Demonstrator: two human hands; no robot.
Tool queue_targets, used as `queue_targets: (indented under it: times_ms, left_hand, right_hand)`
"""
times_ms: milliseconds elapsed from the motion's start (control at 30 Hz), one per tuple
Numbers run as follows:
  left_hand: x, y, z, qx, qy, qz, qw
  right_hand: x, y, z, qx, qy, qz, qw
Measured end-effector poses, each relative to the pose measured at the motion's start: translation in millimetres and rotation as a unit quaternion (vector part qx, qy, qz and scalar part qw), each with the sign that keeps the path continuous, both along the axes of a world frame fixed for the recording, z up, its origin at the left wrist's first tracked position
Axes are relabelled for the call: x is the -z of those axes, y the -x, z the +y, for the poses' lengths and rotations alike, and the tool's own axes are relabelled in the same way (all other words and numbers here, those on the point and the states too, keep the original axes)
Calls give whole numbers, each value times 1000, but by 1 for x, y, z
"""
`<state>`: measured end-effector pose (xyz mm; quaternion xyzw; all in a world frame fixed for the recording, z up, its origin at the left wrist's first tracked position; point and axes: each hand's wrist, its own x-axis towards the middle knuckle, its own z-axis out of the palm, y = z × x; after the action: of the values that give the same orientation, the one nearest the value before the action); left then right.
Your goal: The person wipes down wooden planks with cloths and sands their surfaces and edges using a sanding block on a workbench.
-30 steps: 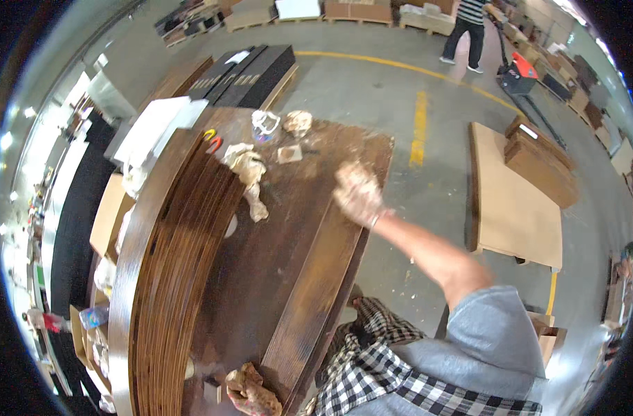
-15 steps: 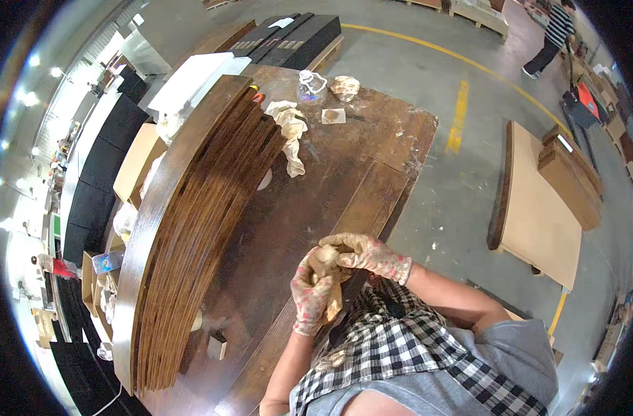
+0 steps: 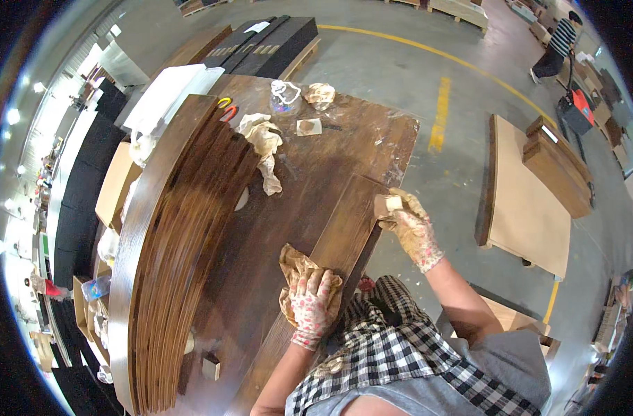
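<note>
My left hand (image 3: 311, 305), in a spotted, stained work glove, presses down on a crumpled brown-stained cloth (image 3: 293, 265). Under it lies a long dark wooden board (image 3: 341, 225) at the table's near right edge. My right hand (image 3: 412, 229), gloved the same way, pinches a small brown-and-white pad (image 3: 386, 206) at the far end of that board. I cannot tell whether the pad touches the wood. To the left of my hands, a thick stack of curved brown boards (image 3: 171, 243) stands on the brown worktable (image 3: 351, 149).
Farther along the table sit a crumpled cream cloth (image 3: 262, 135), a clear plastic container (image 3: 285, 100), a wadded cloth (image 3: 320, 96) and a stained white square (image 3: 308, 127). Red-and-yellow-handled scissors (image 3: 228, 109) lie by the stack. Boards rest on a pallet (image 3: 528, 201) at right; a person (image 3: 562, 45) stands beyond.
My hands have come apart from working together at the cloth. The left has lowered it onto the board; the right has moved away to the far right, showing the small pad.
</note>
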<state>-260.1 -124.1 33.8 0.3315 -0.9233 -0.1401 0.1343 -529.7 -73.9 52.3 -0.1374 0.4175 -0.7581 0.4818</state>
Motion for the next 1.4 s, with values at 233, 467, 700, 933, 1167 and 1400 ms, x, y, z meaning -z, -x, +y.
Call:
queue_targets:
  times_ms: [233, 467, 700, 933, 1167, 1400]
  left_hand:
    - [4, 119, -60, 107, -28, 71, 991]
    - [12, 140, -48, 181, -38, 59, 981]
    - [-5, -21, 21, -47, -11, -12, 999]
    - [-9, -26, 27, -76, 3, -35, 996]
    - [-6, -23, 28, -81, 8, -19, 996]
    - [-4, -26, 27, -82, 10, -11, 997]
  right_hand:
    - [14, 38, 64, 77, -51, -24, 995]
    - [15, 57, 49, 137, -175, -33, 974]
    - [13, 14, 6, 1, -101, 628, 772]
    - [38, 25, -2, 16, -127, 761, 636]
    - [20, 61, -27, 87, -181, 785, 587]
    - [29, -40, 15, -95, -65, 705, 700]
